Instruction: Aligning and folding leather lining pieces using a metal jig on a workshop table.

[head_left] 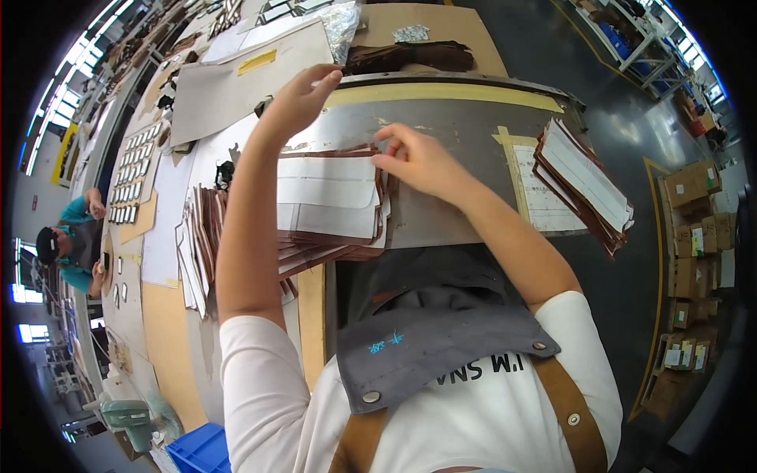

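My left hand (pixel 300 101) is raised past the far edge of a stack, its fingers loosely bent and a gap between thumb and fingers; nothing shows in it. My right hand (pixel 422 162) hovers at or just above the stack's right edge, thumb and fingers apart and bent; whether it touches is unclear. The stack (pixel 327 193) is of flat brown leather-like pieces with white backing sheets, lying unevenly in front of me. Left of my left forearm, more such pieces (pixel 203 244) stand bunched on edge. A third pile (pixel 583 185) sits at the table's right end.
The grey metal tabletop (pixel 441 213) has yellow tape along its far side. Beyond it lie dark brown strips (pixel 410 57) and a grey board (pixel 252 83). A blue bin (pixel 201 449) is at lower left. A co-worker (pixel 75 244) sits far left; cardboard boxes (pixel 694 236) line the right.
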Demonstrator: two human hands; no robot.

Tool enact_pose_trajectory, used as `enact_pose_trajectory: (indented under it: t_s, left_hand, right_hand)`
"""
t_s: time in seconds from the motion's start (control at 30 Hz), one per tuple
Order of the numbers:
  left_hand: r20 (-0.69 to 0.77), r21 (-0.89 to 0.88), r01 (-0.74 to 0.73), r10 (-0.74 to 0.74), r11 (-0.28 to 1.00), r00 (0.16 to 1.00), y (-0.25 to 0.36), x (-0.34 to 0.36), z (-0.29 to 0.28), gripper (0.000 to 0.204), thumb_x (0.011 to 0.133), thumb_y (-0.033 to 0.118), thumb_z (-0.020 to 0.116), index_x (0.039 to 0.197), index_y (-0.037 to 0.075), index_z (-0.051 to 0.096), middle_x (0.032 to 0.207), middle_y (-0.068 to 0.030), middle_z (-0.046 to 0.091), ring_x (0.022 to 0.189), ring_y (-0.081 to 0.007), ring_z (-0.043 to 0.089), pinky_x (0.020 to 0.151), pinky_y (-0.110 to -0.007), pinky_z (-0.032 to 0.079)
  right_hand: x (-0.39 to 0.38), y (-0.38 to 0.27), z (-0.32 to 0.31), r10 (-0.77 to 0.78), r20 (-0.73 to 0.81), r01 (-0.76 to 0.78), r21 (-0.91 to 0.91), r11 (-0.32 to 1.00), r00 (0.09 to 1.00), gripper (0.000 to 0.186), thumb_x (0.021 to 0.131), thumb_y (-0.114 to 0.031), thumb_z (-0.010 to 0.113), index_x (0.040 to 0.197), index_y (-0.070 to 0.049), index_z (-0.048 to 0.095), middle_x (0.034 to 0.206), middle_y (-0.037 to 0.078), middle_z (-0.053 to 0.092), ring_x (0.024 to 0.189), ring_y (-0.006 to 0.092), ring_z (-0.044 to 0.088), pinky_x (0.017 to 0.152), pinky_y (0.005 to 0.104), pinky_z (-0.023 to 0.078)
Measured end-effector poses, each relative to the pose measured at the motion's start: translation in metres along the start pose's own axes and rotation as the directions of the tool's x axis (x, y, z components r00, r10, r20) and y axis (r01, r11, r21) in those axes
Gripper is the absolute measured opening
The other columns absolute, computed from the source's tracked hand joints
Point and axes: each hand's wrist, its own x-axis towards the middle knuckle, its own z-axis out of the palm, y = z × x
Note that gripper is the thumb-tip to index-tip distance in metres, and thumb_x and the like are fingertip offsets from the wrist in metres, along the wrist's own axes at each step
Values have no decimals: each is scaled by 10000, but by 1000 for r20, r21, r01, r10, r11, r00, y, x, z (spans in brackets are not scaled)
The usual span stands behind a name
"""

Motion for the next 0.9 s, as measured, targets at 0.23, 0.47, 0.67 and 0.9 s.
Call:
enact_pose_trajectory:
  t_s: [0.23, 0.47, 0.67, 0.9]
  left_hand:
    - [-205, -178, -108, 70, 978, 976, -33, -4, 1, 296, 884, 254, 454, 1064, 38, 547, 1009, -120, 565, 903, -215, 550, 796, -287, 415]
    - [-375, 147, -193, 235, 970, 897, -45, -3, 16, 221, 858, 206, 479, 993, 57, 570, 990, -126, 561, 914, -256, 543, 790, -303, 407]
    - [-39, 449, -146, 183, 881, 982, -47, -11, 42, 293, 851, 238, 471, 1112, 107, 496, 1160, -67, 491, 1096, -262, 442, 946, -431, 278]
    - [85, 461, -167, 143, 871, 986, -44, -16, 42, 328, 851, 256, 465, 1142, 105, 469, 1130, -77, 503, 1063, -308, 458, 936, -433, 292]
  right_hand:
    - [6, -29, 21, -366, -117, 361, -68, 930, 923, 166, 777, -58, 517, 939, -37, 486, 789, 135, 574, 725, 264, 575, 642, 349, 451]
    - [55, 37, -61, -166, -274, 156, -58, 986, 947, 116, 794, -31, 545, 904, -5, 517, 801, 43, 548, 734, 107, 548, 670, 227, 443]
    - [47, 67, -82, -43, -329, -5, -143, 990, 943, 118, 755, -70, 582, 802, 5, 505, 726, 71, 555, 625, 149, 524, 594, 270, 434]
    - [33, 64, -73, -516, -236, 242, -676, 696, 824, 112, 730, -42, 579, 731, -15, 470, 750, 94, 473, 688, 251, 512, 608, 319, 436]
